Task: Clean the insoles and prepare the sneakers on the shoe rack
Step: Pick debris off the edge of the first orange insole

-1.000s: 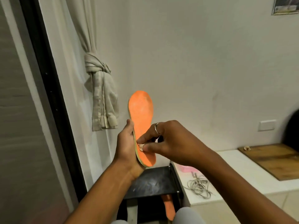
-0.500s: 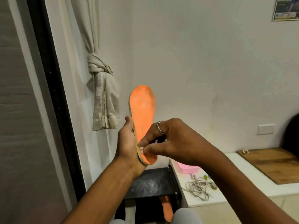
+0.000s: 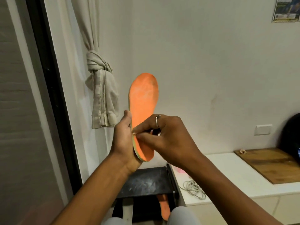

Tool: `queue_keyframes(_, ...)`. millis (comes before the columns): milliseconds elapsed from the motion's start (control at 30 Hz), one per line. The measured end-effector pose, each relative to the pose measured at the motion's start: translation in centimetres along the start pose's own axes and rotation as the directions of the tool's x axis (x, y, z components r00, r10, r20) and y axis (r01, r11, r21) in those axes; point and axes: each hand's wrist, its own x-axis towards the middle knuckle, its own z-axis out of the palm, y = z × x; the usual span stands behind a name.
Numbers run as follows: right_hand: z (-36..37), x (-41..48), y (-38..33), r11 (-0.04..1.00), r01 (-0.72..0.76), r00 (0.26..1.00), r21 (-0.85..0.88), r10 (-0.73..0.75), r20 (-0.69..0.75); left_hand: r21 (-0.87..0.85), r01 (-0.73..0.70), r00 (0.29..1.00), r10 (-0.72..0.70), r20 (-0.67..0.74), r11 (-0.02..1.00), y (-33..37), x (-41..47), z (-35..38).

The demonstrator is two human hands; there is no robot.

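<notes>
Left hand grip closed, raised; right hand fingertips pinched beside it.

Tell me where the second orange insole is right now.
In the head view, the second orange insole sits low at bottom centre, sticking out under the black shoe rack's top shelf, just left of the white counter.

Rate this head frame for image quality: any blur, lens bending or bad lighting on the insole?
Head view: warm, dim indoor light with no glare; the insole is evenly lit and sharp enough to show pale scuffing near its toe; the right hand is slightly soft at the fingertips; wide-angle bending slants the dark door frame at the left edge.
</notes>
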Motion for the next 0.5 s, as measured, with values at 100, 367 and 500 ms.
queue_keyframes(100,-0.5,-0.2,-1.3,0.998,-0.015,0.975,0.068,0.000,0.220,-0.011,-0.012,0.999,0.011,-0.042,1.000,1.4,0.2,-1.0)
queue_keyframes(367,0.0,0.4,0.9,0.967,0.127,0.989,-0.219,-0.140,-0.043,-0.001,0.011,1.000,-0.011,-0.021,1.000,0.9,-0.3,-0.1)
queue_keyframes(500,0.7,0.4,1.9,0.962,0.120,0.963,-0.244,-0.172,-0.206,0.035,0.023,1.000,-0.023,0.016,0.999,0.2,-0.7,0.4)
